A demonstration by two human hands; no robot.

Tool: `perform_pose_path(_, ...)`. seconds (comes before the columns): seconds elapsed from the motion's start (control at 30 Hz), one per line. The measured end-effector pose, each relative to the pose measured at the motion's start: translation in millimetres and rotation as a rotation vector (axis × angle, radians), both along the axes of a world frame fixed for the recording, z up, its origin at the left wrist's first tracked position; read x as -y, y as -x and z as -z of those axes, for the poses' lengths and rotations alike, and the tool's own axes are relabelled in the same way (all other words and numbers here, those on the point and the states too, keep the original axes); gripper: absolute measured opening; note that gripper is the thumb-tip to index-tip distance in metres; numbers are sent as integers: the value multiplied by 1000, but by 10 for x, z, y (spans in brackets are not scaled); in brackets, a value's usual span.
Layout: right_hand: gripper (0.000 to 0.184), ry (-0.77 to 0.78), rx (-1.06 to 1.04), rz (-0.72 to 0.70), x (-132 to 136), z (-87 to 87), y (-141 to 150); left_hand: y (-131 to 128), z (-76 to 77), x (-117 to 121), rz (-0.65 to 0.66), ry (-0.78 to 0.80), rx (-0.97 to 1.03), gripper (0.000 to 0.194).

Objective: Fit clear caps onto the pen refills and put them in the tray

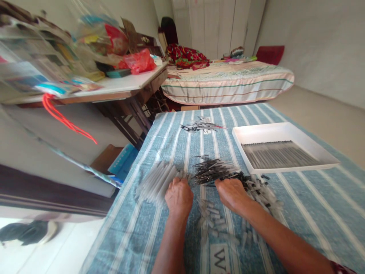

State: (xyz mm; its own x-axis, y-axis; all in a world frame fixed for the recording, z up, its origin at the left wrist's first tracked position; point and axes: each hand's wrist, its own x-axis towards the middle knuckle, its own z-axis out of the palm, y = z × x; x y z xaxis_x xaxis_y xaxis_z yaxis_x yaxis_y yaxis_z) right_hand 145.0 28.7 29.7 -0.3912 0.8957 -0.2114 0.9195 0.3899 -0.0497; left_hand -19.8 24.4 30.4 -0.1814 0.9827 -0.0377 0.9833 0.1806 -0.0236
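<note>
My left hand rests knuckles-up on a blue striped cloth, fingers curled under at the edge of a pile of clear plastic tubes. My right hand is curled the same way, beside a heap of thin dark pen refills and a scatter of small clear and black caps. What the fingers of either hand hold is hidden. More small clear pieces lie between my forearms. The picture is smeared by motion.
A white tray with a row of dark refills stands at the right. A smaller bunch of pens lies farther off. A cluttered table stands to the left, a bed behind, bare floor to the right.
</note>
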Motion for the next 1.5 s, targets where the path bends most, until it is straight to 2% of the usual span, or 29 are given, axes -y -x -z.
perform_pose_path(0.2, 21, 56, 22, -91, -146, -87, 38, -22, 8, 20, 29, 24, -17, 24)
perform_pose_path(0.43, 16, 84, 29, -179, -253, -98, 20, 6, -20, 38, 56, -71, 87, 18)
perform_pose_path(0.53, 19, 43, 6, -182, -228, -141, -43, 54, 6, 11, 52, -171, 253, 16)
perform_pose_path(0.77, 24, -190, 11, -121, -243, -436, -262, 42, 30, 0, 231, -315, 780, 8)
perform_pose_path(0.93, 25, -291, 104, -135, -310, -540, -382, 0, 35, 17, 342, -339, 955, 11)
perform_pose_path(1.27, 27, -212, 150, -180, -322, -596, -386, -46, 21, 57, 440, -279, 1036, 11)
perform_pose_path(1.5, 20, -252, 176, -219, -352, -596, -403, -68, -23, 61, 428, -260, 1048, 11)
